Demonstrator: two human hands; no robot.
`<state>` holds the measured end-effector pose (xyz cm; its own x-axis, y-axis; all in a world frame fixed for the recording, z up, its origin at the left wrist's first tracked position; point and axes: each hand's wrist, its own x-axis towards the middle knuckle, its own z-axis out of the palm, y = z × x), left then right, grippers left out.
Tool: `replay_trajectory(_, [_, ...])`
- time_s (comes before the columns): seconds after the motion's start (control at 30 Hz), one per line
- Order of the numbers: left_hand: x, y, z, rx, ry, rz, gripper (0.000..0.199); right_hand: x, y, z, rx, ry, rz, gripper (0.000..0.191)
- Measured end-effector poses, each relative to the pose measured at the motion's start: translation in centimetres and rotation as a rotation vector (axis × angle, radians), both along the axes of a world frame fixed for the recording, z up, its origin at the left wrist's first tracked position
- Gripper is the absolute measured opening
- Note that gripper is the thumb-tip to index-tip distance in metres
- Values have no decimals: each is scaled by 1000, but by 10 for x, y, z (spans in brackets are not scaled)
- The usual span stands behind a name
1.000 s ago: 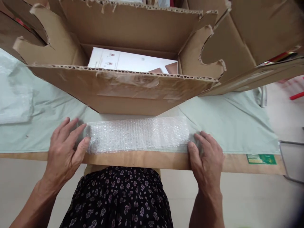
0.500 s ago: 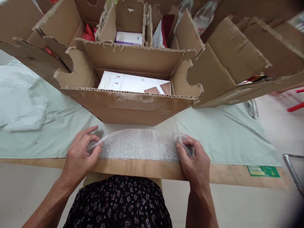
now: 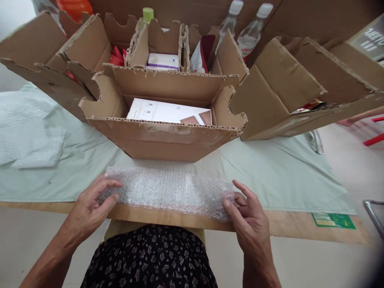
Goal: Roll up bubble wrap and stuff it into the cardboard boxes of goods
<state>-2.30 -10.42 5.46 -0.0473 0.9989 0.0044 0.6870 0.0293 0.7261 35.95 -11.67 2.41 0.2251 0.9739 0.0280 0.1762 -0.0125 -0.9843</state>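
Observation:
A strip of clear bubble wrap [image 3: 168, 190] lies across the table's front edge, stretched between both hands. My left hand [image 3: 97, 198] is at its left end, thumb and fingers curled around the film. At the right end, my right hand [image 3: 247, 208] pinches the wrap between thumb and fingers, with the index finger raised. Behind the strip stands an open cardboard box [image 3: 165, 138] holding a white box [image 3: 165, 112] with brown shapes printed on it.
More bubble wrap [image 3: 33, 132] lies at the left on the pale green cloth [image 3: 288, 172]. Further cardboard compartments [image 3: 270, 92] stand behind and to the right, near two capped bottles [image 3: 249, 36]. A green card [image 3: 333, 220] lies at the front right edge. Part of another person's arm [image 3: 360, 117] shows at far right.
The bubble wrap now lies flatter and reaches further over the table edge. My left hand has moved slightly left and down, my right hand slightly right and down. The view has tilted upward.

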Motion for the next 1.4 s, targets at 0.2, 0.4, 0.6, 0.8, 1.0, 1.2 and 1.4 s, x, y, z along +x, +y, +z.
replay_trajectory(0.2, [34, -10, 11, 306, 148, -330, 24, 25, -11, 7, -84, -5, -7, 53])
replay_trajectory(0.4, [137, 9, 40, 539, 369, -726, 41, 66, -48, 10, -162, -68, -475, 75])
replay_trajectory(0.6, [247, 71, 76, 661, 645, -890, 29, 68, -81, -3, -127, 78, -715, 85])
replay_trajectory(0.8, [282, 80, 48, 674, 565, -857, 37, 42, -91, -19, -213, 246, -639, 49])
replay_trajectory(1.0, [236, 44, 13, 229, 128, -1091, 24, 24, -100, -12, -357, 453, -67, 44])
replay_trajectory(1.2, [208, 35, 6, 6, -256, -1022, 42, 15, -84, 4, -279, 599, 248, 42])
replay_trajectory(1.4, [203, 25, -1, -34, -308, -775, 62, 17, -46, 8, -114, 497, 84, 67])
